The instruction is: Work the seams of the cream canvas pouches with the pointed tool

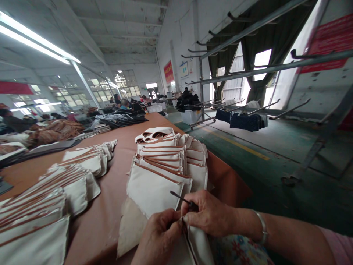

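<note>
My left hand [161, 232] is closed, pinching the edge of a cream fabric piece [200, 244] with a dark brown seam or slit down it. Close against it, my right hand [211, 213] grips a thin dark-shafted tool [180, 197] with a black handle, its tip pointing up and left. The right thumb and fingertips also press on the cream piece. What kind of tool it is, I cannot tell. Just beyond both hands lies a stack of cream fabric pieces [154, 186] with brown-trimmed edges, fanned in overlapping rows. A beige flat piece [131, 224] sticks out beneath it.
More cream trimmed pieces [79, 187] overlap along the left of the brown-covered table [110, 206]. Farther back are brown bundles [59, 132] and dark stacked material [118, 119]. A metal rack [264, 68] with prongs stands to the right, dark blue goods [245, 121] hanging on it. People sit in the background.
</note>
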### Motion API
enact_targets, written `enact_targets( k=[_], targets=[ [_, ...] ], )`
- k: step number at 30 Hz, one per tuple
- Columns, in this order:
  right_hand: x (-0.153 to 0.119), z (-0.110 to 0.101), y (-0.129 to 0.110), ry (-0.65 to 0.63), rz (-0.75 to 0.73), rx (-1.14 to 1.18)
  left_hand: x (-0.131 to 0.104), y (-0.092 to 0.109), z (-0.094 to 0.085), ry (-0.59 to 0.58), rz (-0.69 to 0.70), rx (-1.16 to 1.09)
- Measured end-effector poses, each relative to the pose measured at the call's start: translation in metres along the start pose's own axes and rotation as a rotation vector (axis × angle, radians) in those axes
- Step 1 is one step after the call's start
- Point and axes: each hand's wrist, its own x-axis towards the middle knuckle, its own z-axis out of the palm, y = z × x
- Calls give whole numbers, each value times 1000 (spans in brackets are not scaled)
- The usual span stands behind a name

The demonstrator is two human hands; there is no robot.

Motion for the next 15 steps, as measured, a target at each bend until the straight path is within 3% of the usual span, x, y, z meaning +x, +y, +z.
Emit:
enact_targets(
  k=[3,6,10,15],
  targets=[
    [-3,-1,4,-21,-117,18,0,-6,0,-14,-10,-120],
    [-6,-3,11,3,-385,-88,-2,-12,-4,-56,-35,-310],
    [-8,-8,22,-24,-684,-285,-7,-14,-4,36,-142,-539],
    [-9,-12,28,-4,-894,-567,-8,-10,2,-292,-175,-702]
  ],
)
